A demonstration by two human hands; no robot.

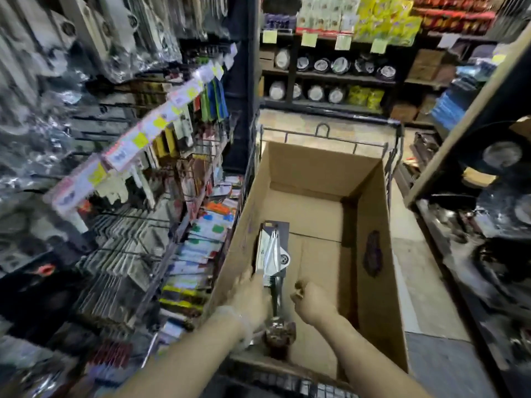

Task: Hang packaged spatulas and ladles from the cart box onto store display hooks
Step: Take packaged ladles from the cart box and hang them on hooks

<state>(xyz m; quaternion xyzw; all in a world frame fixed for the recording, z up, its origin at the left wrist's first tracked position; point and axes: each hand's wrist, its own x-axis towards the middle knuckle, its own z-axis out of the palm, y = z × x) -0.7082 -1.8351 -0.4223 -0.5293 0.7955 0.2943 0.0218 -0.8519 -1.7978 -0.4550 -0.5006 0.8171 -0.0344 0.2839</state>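
Bare fingers of the left hand are wrapping the handle end of a packaged utensil, closing on it just where the dark backing card gives way to the metal shaft; blur is hiding the individual fingertips. The right hand, lying at three o'clock from the left and a little apart from the package, is curling into a loose fist with nothing discernible inside it; whether it is pinching some small thing cannot be told. The utensil, silvery under clear film, is lying along the floor of the cardboard box, its card header pointing to twelve o'clock and its dark rounded end pointing to six o'clock, between the two wrists. The box is sitting in a wire cart and is showing mostly bare cardboard: this bundle, whose count cannot be told, appears to be the last of the stock, so the task is judged to be nearing its end. Display hooks at nine o'clock are carrying dense rows of carded goods, though which ones came from this box cannot be told. Remaining work, as judged: lifting this bundle out and hanging it on a hook.
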